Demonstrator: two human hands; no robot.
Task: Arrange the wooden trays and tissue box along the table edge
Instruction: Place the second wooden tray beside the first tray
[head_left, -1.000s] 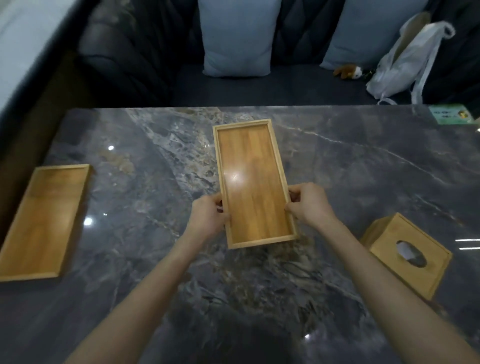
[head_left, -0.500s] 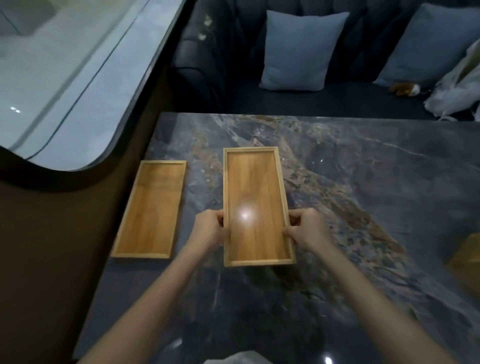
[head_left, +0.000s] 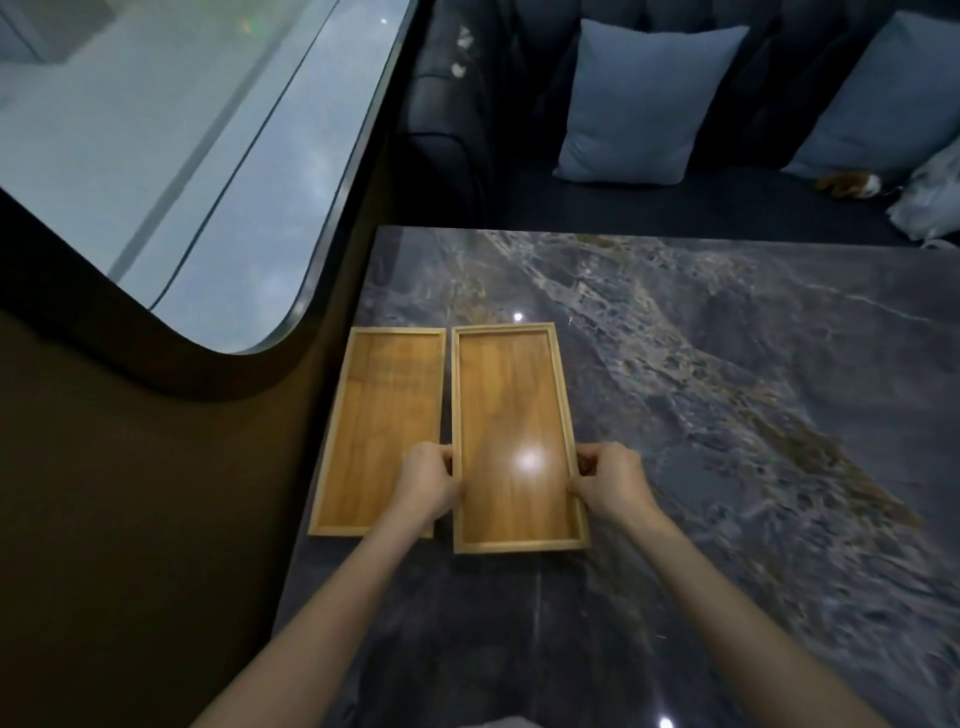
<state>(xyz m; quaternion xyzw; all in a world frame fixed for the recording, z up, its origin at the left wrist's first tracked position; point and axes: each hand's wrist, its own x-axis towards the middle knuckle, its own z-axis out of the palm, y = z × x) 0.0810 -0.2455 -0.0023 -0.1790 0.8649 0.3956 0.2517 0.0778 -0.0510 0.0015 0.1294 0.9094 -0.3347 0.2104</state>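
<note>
A: Report the position of the held tray (head_left: 511, 431).

B: It sits on the marble table (head_left: 727, 415), lengthwise, just beside the second tray (head_left: 382, 421) that lies along the table's left edge. A narrow gap separates the two.

A: Hand condition?

B: The left hand (head_left: 428, 486) pinches the tray's left rim, fingers curled over it. The right hand (head_left: 610, 480) pinches the right rim likewise.

A: Tissue box?

B: Outside the view.

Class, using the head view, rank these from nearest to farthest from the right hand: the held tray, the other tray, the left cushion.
1. Held tray: in the right hand's grip.
2. Other tray: left, by the table edge.
3. Left cushion: far, on the sofa.
</note>
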